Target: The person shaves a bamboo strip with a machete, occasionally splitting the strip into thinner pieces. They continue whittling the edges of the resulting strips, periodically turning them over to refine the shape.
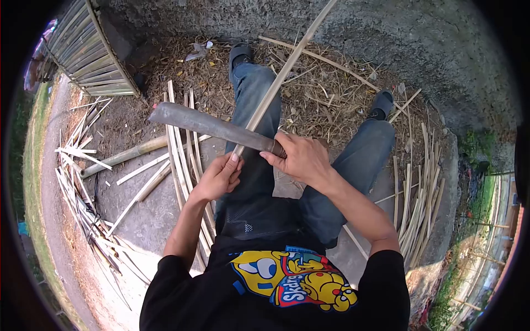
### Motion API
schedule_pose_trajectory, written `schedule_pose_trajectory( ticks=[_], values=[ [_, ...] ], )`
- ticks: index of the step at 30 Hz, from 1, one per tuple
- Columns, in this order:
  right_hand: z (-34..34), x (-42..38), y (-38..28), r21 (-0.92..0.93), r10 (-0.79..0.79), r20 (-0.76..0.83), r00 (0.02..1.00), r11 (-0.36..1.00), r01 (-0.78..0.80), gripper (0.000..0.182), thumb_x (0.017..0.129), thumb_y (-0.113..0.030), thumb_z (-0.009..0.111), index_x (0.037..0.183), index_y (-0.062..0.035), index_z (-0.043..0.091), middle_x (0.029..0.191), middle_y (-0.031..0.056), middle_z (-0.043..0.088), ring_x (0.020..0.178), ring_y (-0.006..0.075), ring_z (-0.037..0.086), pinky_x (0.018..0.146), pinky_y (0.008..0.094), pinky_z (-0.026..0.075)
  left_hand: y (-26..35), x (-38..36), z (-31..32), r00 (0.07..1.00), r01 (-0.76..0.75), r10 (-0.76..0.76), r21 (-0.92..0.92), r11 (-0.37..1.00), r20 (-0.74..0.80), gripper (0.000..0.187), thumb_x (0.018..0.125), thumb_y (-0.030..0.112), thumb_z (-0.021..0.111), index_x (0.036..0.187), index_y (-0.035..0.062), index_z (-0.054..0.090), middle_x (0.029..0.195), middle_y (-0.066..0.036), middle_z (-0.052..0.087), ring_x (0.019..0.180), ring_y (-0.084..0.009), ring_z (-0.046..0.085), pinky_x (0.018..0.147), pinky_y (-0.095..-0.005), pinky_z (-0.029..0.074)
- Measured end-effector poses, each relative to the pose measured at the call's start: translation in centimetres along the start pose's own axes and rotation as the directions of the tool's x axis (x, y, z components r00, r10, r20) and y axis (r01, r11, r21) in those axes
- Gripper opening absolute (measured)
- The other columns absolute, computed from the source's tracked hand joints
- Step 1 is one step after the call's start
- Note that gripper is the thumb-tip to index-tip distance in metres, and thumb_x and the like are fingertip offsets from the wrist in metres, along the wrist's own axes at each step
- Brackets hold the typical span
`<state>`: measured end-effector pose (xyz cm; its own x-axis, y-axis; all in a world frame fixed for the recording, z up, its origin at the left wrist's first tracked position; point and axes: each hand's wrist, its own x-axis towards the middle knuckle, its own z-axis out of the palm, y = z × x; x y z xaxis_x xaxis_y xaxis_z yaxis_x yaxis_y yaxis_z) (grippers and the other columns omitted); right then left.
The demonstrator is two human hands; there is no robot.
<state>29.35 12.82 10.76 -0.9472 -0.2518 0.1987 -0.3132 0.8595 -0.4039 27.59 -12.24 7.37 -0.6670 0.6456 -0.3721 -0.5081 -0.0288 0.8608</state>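
Note:
My right hand (302, 158) is closed around the handle of a machete (201, 122), whose broad, dull grey blade points left. The blade lies across a long pale bamboo strip (291, 62), near the strip's lower end. My left hand (222, 175) grips that end just below the blade, thumb on top and fingers curled. From there the strip slants up and away past my left knee toward the wall. Whether the blade's edge is cutting into the strip cannot be made out.
Split bamboo strips lie in piles on the left (83, 193) and right (422, 204). A round bamboo pole (124, 155) rests on the ground by my left leg. Ahead is a rough wall (397, 41); a slatted bamboo panel (88, 52) leans at upper left. Shavings (317, 102) litter the ground.

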Motion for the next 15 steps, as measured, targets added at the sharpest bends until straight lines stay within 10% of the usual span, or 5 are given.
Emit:
schedule_pose_trajectory(
  ticks=[6,10,12,15],
  values=[
    [-6.4,5.9,12.5,0.084,0.436,-0.231,0.869,0.899,-0.429,0.053,0.099,-0.054,0.054,0.088,-0.0022,0.061,0.064,0.0182,0.062,0.057,0.0361,0.065,0.053,0.0464,0.05,-2.5,-6.2,-4.0,0.994,0.11,-0.101,0.288,0.951,-0.046,0.039,0.11,0.037,0.038,0.085,0.0084,0.047,0.061,0.005,0.038,0.05,-0.0057,0.034,0.046,-0.0245,0.031],
    [-6.5,6.0,15.5,0.076,0.369,-0.323,0.871,0.928,-0.365,0.055,0.099,-0.053,0.055,0.083,-0.0006,0.063,0.061,0.0133,0.061,0.047,0.0271,0.06,0.048,0.0387,0.048,-3.6,-6.4,-4.8,0.989,-0.024,0.101,0.567,0.823,-0.104,0.043,0.11,0.038,0.038,0.087,0.0053,0.052,0.059,0.005,0.04,0.052,-0.0045,0.036,0.048,-0.0248,0.031],
    [-4.8,5.1,13.0,0.574,0.57,-0.103,0.815,0.703,-0.419,0.059,0.096,-0.057,0.059,0.079,-0.0004,0.064,0.06,0.0069,0.059,0.041,0.0165,0.055,0.043,0.0313,0.044,-2.9,-5.2,-5.0,0.991,0.023,0.06,0.591,0.806,-0.121,0.046,0.109,0.039,0.039,0.089,0.0034,0.06,0.062,0.004,0.044,0.057,-0.0055,0.042,0.052,-0.0257,0.036],
    [-1.8,5.6,10.1,0.573,0.491,-0.153,0.858,0.751,-0.328,0.051,0.087,-0.048,0.075,0.072,-0.0028,0.059,0.059,0.0021,0.055,0.043,0.0107,0.055,0.042,0.0286,0.042,-2.0,-3.0,-5.9,0.987,-0.001,0.116,0.715,0.699,-0.111,0.044,0.108,0.038,0.041,0.095,0.0031,0.064,0.062,0.003,0.047,0.058,-0.0086,0.047,0.056,-0.0288,0.041]
  ],
)
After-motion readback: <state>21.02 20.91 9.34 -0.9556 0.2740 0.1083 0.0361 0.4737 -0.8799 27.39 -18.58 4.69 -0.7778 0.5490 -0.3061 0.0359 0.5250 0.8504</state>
